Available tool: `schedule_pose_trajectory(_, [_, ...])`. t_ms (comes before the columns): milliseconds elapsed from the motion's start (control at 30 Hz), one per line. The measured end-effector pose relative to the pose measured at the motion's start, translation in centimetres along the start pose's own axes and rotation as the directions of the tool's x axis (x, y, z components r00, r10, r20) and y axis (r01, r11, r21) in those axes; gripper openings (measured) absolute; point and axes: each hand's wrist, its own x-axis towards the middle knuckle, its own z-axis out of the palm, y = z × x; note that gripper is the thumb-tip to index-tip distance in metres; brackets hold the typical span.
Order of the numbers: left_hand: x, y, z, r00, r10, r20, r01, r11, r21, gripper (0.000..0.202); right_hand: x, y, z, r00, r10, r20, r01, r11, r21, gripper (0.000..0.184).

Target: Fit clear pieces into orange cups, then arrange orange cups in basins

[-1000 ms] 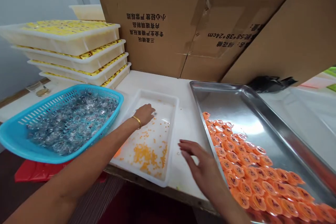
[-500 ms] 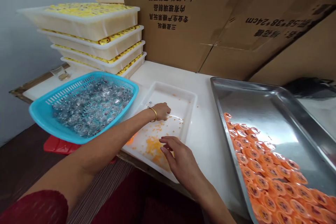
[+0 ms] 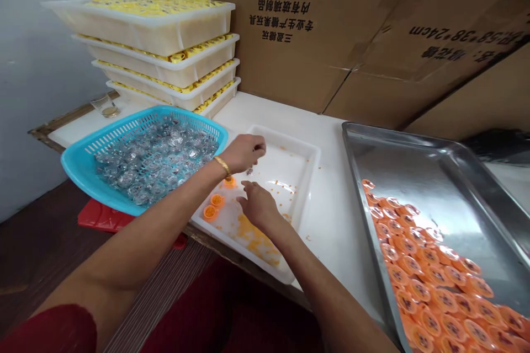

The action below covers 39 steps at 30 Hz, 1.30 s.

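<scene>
A shallow white tray (image 3: 308, 157) lies in the middle of the white table, with orange crumbs (image 3: 256, 240) and three small orange cups (image 3: 210, 212) in it. My left hand (image 3: 244, 151), a gold bangle on the wrist, hovers over the tray's left part with the fingers pinched on a small clear thing I cannot make out. My right hand (image 3: 256, 204) is low over the tray just below the left hand, fingers curled downwards near the crumbs; whether it holds anything is hidden.
A blue basket (image 3: 83, 162) of clear small cups stands left of the tray. Stacked white trays (image 3: 165, 38) of yellow pieces rise behind it. A steel tray (image 3: 434, 160) with several orange sealed cups (image 3: 434, 281) lies at the right. Cardboard boxes (image 3: 351, 38) wall the back.
My left hand has lifted from the tray floor and drawn back left, pinched. My right hand moved from beside the steel tray into the white tray. The view swung left.
</scene>
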Motion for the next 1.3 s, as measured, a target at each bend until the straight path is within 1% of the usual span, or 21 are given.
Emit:
schedule_pose_trajectory(33, [-1.1, -0.1, -0.8, 0.995, -0.040, -0.089, 0.026, 0.989, -0.149, 0.018, 0.6, -0.1, 0.0, 1.000, -0.010, -0.014, 0.010, 1.000, -0.007, 0.040])
schedule_pose_trajectory(67, [-2.2, -0.2, -1.4, 0.985, -0.082, -0.150, 0.037, 0.959, -0.280, 0.016, 1.1, -0.2, 0.1, 0.999, -0.033, -0.036, 0.032, 0.999, -0.018, 0.041])
schedule_pose_trajectory(100, [-3.4, -0.3, -1.7, 0.972, -0.131, -0.193, 0.044, 0.916, -0.399, 0.014, 1.7, -0.4, 0.3, 0.996, -0.065, -0.061, 0.063, 0.997, -0.035, 0.042])
schedule_pose_trajectory(133, [-4.5, -0.5, -1.7, 0.960, -0.183, -0.212, 0.052, 0.861, -0.506, 0.011, 2.3, -0.6, 0.5, 0.991, -0.103, -0.084, 0.098, 0.994, -0.057, 0.041])
schedule_pose_trajectory(200, [-6.7, -0.8, -1.2, 0.939, -0.280, -0.199, 0.079, 0.740, -0.667, 0.008, 3.3, -1.0, 1.0, 0.980, -0.166, -0.113, 0.156, 0.983, -0.095, 0.035])
schedule_pose_trajectory(267, [-8.4, -1.1, -0.3, 0.915, -0.371, -0.160, 0.103, 0.597, -0.796, 0.013, 4.0, -1.2, 1.4, 0.976, -0.185, -0.119, 0.171, 0.978, -0.118, 0.027])
schedule_pose_trajectory(367, [-10.3, -1.2, 1.1, 0.897, -0.431, -0.100, 0.103, 0.424, -0.900, 0.021, 4.2, -1.3, 1.6, 0.977, -0.184, -0.109, 0.169, 0.977, -0.131, 0.018])
schedule_pose_trajectory(433, [-11.0, -1.3, 1.8, 0.898, -0.435, -0.058, 0.105, 0.342, -0.934, 0.026, 3.4, -1.1, 1.5, 0.979, -0.173, -0.109, 0.157, 0.977, -0.145, 0.017])
schedule_pose_trajectory(500, [-11.4, -1.3, 2.4, 0.904, -0.426, -0.029, 0.117, 0.312, -0.943, 0.030, 2.2, -0.6, 1.3, 0.982, -0.151, -0.114, 0.131, 0.978, -0.162, 0.020])
schedule_pose_trajectory(567, [-11.6, -1.2, 2.8, 0.911, -0.411, -0.023, 0.123, 0.326, -0.937, 0.034, 0.6, -0.1, 1.0, 0.987, -0.111, -0.112, 0.089, 0.979, -0.183, 0.026])
schedule_pose_trajectory(633, [-11.7, -1.0, 3.1, 0.916, -0.400, -0.038, 0.113, 0.347, -0.931, 0.035, -1.0, 0.4, 0.7, 0.994, -0.059, -0.090, 0.041, 0.981, -0.190, 0.028])
schedule_pose_trajectory(700, [-11.7, -0.7, 3.2, 0.917, -0.394, -0.059, 0.097, 0.364, -0.926, 0.030, -2.6, 0.9, 0.3, 0.999, -0.002, -0.052, -0.006, 0.987, -0.161, 0.026])
schedule_pose_trajectory(800, [-11.8, -0.1, 3.4, 0.926, -0.371, -0.075, 0.086, 0.398, -0.913, 0.018, -4.6, 1.6, -0.2, 0.999, 0.043, -0.009, -0.043, 0.996, -0.073, 0.029])
schedule_pose_trajectory(900, [-11.8, 0.3, 3.6, 0.931, -0.356, -0.083, 0.085, 0.432, -0.898, 0.014, -5.8, 2.4, -0.7, 0.998, 0.052, 0.025, -0.051, 0.998, -0.026, 0.030])
schedule_pose_trajectory(1000, [-11.9, 0.6, 3.8, 0.929, -0.358, -0.089, 0.086, 0.443, -0.892, 0.014, -6.1, 3.2, -0.9, 0.997, 0.068, 0.048, -0.065, 0.996, -0.054, 0.036])
schedule_pose_trajectory(1067, [-11.9, 0.8, 3.9, 0.925, -0.374, -0.068, 0.088, 0.385, -0.918, 0.015, -6.1, 3.5, -0.8, 0.997, 0.058, 0.041, -0.054, 0.995, -0.083, 0.032])
schedule_pose_trajectory(1100, [-11.9, 0.9, 3.9, 0.920, -0.389, -0.044, 0.092, 0.325, -0.941, 0.015, -6.0, 3.5, -0.7, 0.998, 0.048, 0.034, -0.045, 0.995, -0.093, 0.028])
schedule_pose_trajectory(1167, [-11.9, 1.0, 4.0, 0.904, -0.426, 0.026, 0.103, 0.158, -0.982, 0.014, -5.8, 3.5, -0.6, 0.999, 0.030, 0.021, -0.028, 0.995, -0.100, 0.021])
schedule_pose_trajectory(1233, [-11.8, 1.1, 4.0, 0.880, -0.464, 0.105, 0.118, -0.002, -0.993, 0.015, -5.7, 3.3, -0.5, 0.999, 0.030, 0.016, -0.028, 0.995, -0.096, 0.016])
schedule_pose_trajectory(1267, [-11.7, 1.2, 4.0, 0.864, -0.483, 0.138, 0.125, -0.059, -0.990, 0.016, -5.7, 3.2, -0.4, 0.999, 0.033, 0.016, -0.031, 0.995, -0.093, 0.015])
schedule_pose_trajectory(1300, [-11.6, 1.3, 4.0, 0.848, -0.504, 0.163, 0.132, -0.097, -0.987, 0.016, -5.7, 3.1, -0.4, 0.999, 0.035, 0.017, -0.034, 0.995, -0.091, 0.013])
